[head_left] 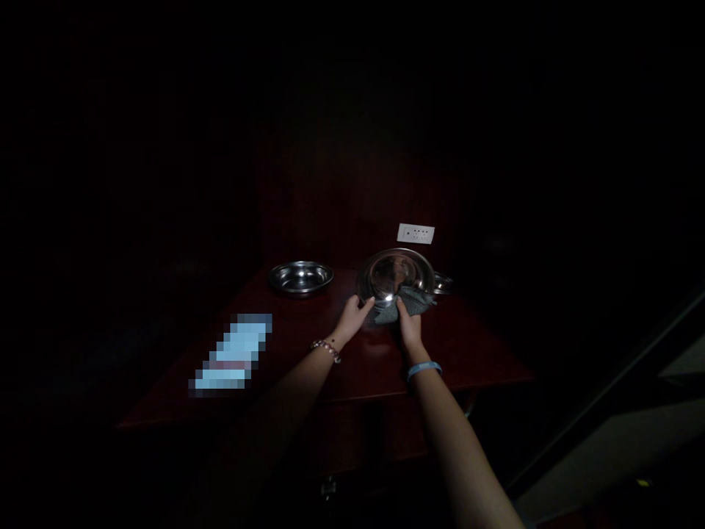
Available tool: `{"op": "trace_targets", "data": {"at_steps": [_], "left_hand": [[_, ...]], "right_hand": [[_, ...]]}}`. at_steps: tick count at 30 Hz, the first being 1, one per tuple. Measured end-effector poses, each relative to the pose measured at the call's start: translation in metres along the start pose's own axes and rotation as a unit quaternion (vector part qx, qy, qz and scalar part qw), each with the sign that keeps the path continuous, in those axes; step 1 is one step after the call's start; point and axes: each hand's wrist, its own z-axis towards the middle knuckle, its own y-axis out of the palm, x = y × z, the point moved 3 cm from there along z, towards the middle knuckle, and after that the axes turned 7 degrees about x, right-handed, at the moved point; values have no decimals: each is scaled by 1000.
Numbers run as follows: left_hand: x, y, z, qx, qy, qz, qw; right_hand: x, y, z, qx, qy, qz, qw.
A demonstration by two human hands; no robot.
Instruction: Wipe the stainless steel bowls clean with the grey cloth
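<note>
A shiny metal plate (388, 273) is held up, tilted toward me, over the dark red table (363, 375). On its lower left rim my left hand (353, 317) is closed, thumb on the inner side. My right hand (408, 323) presses a grey-green cloth (417, 301) against the plate's lower right rim, its thumb over the cloth. Part of the cloth hangs below the rim between both hands. The fingers behind the plate are hidden.
To the left on the table lies a second metal dish (301, 278). Another metal dish (443, 283) shows partly behind the held plate. A blurred-out pale blue rectangle (234, 356) is at the table's left. A white wall socket (416, 234) is behind. Surroundings are very dark.
</note>
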Motion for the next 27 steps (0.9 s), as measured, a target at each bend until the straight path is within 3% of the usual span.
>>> {"op": "trace_targets", "data": {"at_steps": [4, 8, 12, 18, 24, 27], "left_hand": [[6, -5, 2, 48, 10, -7, 999], [9, -8, 2, 62, 25, 7, 998], [6, -4, -1, 41, 8, -16, 999], [-3, 6, -9, -75, -58, -8, 995], [-8, 5, -5, -62, -56, -7, 996], [-9, 4, -1, -27, -56, -1, 998]], "right_hand": [[-5, 1, -1, 3, 0, -10, 1000], [-7, 2, -3, -6, -4, -9, 1000], [-8, 0, -4, -3, -5, -6, 1000], [-7, 0, -2, 0, -3, -11, 1000], [-7, 1, -2, -6, 0, -5, 1000], [-6, 1, -2, -7, 0, -8, 1000]]}}
